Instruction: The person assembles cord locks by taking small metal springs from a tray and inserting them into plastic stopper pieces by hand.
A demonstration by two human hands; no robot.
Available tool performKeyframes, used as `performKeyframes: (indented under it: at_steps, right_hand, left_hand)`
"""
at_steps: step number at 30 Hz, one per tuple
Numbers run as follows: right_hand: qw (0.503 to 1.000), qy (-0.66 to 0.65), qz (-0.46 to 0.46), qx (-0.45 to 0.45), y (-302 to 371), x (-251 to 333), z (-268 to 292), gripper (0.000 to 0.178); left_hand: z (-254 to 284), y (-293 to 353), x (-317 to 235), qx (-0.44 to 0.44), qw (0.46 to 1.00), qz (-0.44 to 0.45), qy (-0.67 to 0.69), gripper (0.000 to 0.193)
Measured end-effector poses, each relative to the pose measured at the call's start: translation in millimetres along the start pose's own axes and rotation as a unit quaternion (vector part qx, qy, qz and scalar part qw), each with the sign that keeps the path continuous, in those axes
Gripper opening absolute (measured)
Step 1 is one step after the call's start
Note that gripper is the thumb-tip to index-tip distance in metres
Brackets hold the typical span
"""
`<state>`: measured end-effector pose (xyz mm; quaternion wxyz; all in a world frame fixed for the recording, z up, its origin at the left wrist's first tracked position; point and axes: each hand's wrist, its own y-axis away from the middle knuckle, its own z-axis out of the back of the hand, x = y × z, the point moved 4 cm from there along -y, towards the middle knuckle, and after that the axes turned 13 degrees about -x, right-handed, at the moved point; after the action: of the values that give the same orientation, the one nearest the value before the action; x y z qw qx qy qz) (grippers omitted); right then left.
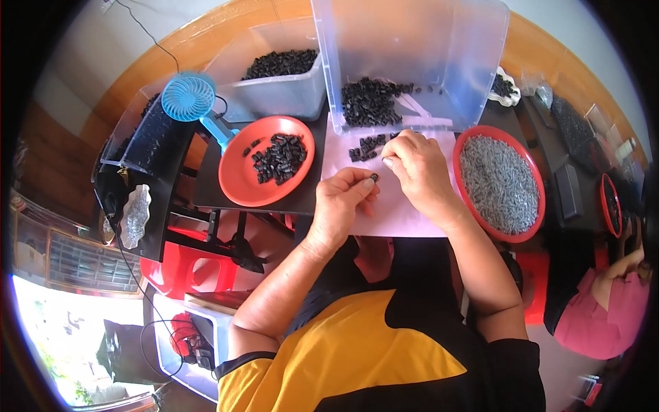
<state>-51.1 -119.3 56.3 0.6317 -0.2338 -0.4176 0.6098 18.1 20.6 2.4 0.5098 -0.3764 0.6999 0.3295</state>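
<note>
Two hands working over a pink sheet (384, 221) at the front edge of a dark tabletop (302, 200). The left hand (343, 196) has its grip drawn to a narrow pinch, thumb against fingers, holding a small black part (374, 177) with one end showing, above the middle of the sheet. The right hand (414, 163) is near it, fingers curled inward; from where I stand, I cannot tell whether its grip holds anything. Behind the hands, loose black pieces (366, 149) lie on the sheet, before the clear bin (473, 48) toward the back edge. An orange dish (228, 180) of black parts stands near the left front corner; a red bowl (540, 199) of small grey pieces stands at the sheet's right edge. For good work, the pinch should probably stay firm but light, leaving the part's end exposed to the other hand. Keeping both wrists low would likely steady the fingertips, and working over the sheet should make a dropped piece easy to spot.
</note>
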Motion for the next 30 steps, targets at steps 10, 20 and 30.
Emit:
performKeyframes:
  at_steps: [10, 20, 30]
  right_hand:
    - [0.916, -0.305, -0.221, 0.140, 6.0, -2.1, 8.7, 0.004]
    - [0.927, -0.307, -0.185, 0.108, 5.9, 4.9, 5.4, 0.005]
    - [0.907, -0.334, -0.190, 0.170, -2.0, 2.8, 5.4, 0.005]
  left_hand:
    - [-3.1, 2.9, -1.3, 0.000, 0.999, 0.009, -0.040, 0.014]
    - [-5.7, 10.3, -1.5, -0.016, 0.998, -0.015, -0.062, 0.011]
    - [-5.2, 11.2, -0.3, -0.009, 0.999, -0.004, -0.044, 0.010]
